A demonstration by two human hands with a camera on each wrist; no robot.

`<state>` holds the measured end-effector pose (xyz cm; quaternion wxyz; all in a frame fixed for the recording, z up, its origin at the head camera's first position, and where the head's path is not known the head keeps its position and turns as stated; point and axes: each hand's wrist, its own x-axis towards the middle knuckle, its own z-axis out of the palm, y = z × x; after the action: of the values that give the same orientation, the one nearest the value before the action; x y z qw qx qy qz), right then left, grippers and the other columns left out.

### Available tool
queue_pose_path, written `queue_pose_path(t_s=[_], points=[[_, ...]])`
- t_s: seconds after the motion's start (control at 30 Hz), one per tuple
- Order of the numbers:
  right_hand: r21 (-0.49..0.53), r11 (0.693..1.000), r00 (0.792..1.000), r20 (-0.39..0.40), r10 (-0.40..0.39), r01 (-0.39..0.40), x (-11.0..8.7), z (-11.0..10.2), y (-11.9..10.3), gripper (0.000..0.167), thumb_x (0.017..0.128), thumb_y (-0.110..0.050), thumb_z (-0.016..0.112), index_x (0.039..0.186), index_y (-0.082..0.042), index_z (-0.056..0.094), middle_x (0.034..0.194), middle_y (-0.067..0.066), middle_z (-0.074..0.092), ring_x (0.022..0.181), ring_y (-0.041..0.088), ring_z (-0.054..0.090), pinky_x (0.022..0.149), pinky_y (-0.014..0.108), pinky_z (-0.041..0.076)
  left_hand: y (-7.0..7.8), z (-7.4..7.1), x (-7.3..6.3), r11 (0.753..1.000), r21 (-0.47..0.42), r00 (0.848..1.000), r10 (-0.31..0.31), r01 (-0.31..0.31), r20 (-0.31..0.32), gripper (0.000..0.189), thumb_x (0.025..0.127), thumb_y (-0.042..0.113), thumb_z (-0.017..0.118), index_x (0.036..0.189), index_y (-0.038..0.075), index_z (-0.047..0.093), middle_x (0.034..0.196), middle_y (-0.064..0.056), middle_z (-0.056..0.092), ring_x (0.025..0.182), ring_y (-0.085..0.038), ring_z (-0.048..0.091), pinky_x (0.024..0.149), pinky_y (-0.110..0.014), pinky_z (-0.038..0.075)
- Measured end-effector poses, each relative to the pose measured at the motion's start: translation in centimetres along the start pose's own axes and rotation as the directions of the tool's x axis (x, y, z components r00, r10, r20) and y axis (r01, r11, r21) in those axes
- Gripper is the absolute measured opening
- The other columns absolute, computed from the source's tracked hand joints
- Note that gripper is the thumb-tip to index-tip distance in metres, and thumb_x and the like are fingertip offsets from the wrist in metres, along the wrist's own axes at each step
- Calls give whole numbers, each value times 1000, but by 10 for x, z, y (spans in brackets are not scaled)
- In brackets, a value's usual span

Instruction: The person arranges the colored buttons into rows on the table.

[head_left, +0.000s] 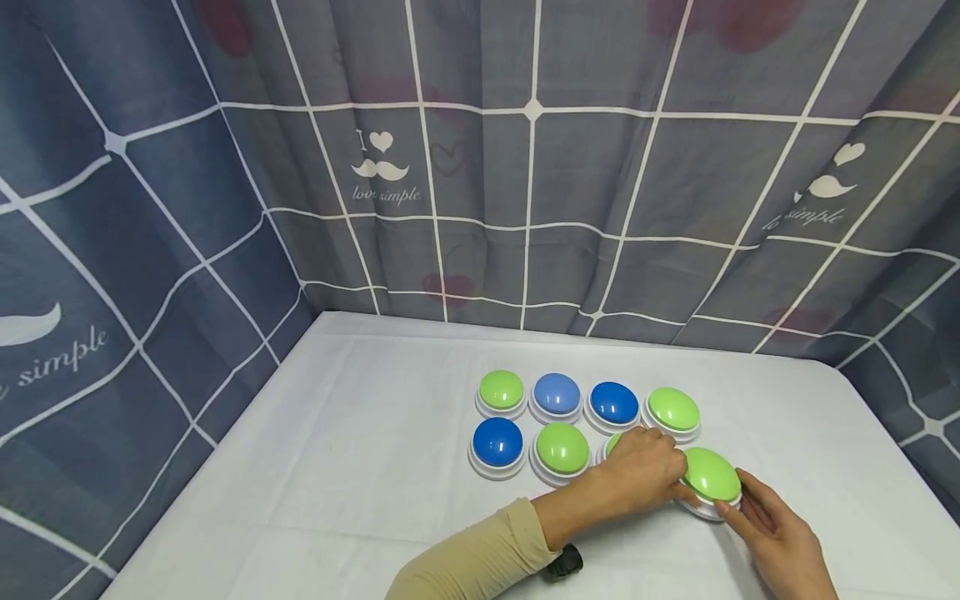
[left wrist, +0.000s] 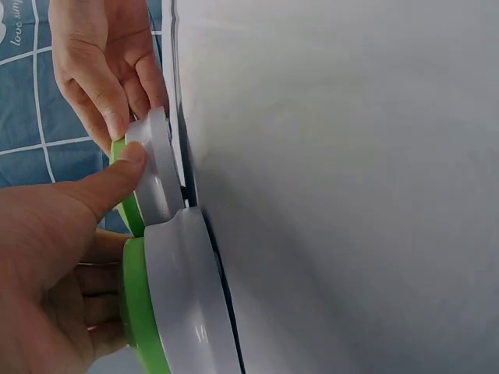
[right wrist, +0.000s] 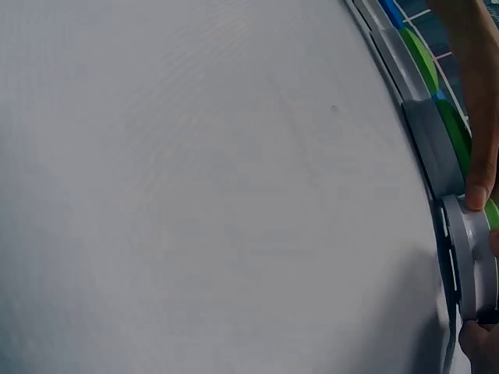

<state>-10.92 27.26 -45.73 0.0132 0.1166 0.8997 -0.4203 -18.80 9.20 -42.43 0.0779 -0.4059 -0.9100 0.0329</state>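
Note:
Both hands are at a green-domed push button (head_left: 712, 473) with a white base, at the right end of the front row. My left hand (head_left: 645, 471) reaches across from the left and grips its left side, the thumb on the white base. From the right, my right hand (head_left: 780, 529) holds the same button, thumb at the front and fingers round the right side. In the right wrist view its base (right wrist: 472, 261) looks slightly tilted beside its neighbour. Under the left hand, another green button (left wrist: 140, 304) is mostly hidden in the head view.
Left in the front row are a blue button (head_left: 498, 442) and a green one (head_left: 562, 448). Behind stand a green (head_left: 501, 389), a lighter blue (head_left: 557, 393), a dark blue (head_left: 614, 402) and a green button (head_left: 673, 408). White cloth (head_left: 337, 467) covers the table; checked curtains (head_left: 480, 167) surround it.

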Motion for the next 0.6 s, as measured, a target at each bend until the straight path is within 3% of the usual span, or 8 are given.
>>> queue_pose_path(t_s=[0.23, 0.47, 0.6], points=[[-2, 1000, 1000, 15, 26, -26, 2, 4, 4, 91, 92, -54, 64, 152, 4, 28, 151, 31, 33, 135, 45, 37, 76, -4, 34, 3, 2, 0, 1000, 5, 1000, -18, 18, 13, 38, 81, 69, 62, 94, 35, 75, 84, 13, 60, 75, -4, 50, 70, -19, 42], [-67, 997, 999, -1, -38, 37, 5, 4, 5, 91, 92, -54, 65, 150, 6, 29, 147, 33, 37, 132, 47, 40, 76, -4, 34, 3, 4, 3, 998, -2, 998, -60, 60, -14, 37, 77, 69, 68, 92, 35, 76, 82, 13, 62, 75, -4, 51, 66, -20, 41], [-69, 997, 999, 6, -41, 41, 5, 4, 3, 91, 92, -53, 64, 152, 3, 27, 148, 34, 35, 133, 48, 39, 82, -2, 34, 2, 4, 4, 997, -4, 997, -82, 82, -13, 37, 75, 69, 70, 91, 36, 76, 80, 14, 62, 73, -4, 51, 65, -20, 41]])
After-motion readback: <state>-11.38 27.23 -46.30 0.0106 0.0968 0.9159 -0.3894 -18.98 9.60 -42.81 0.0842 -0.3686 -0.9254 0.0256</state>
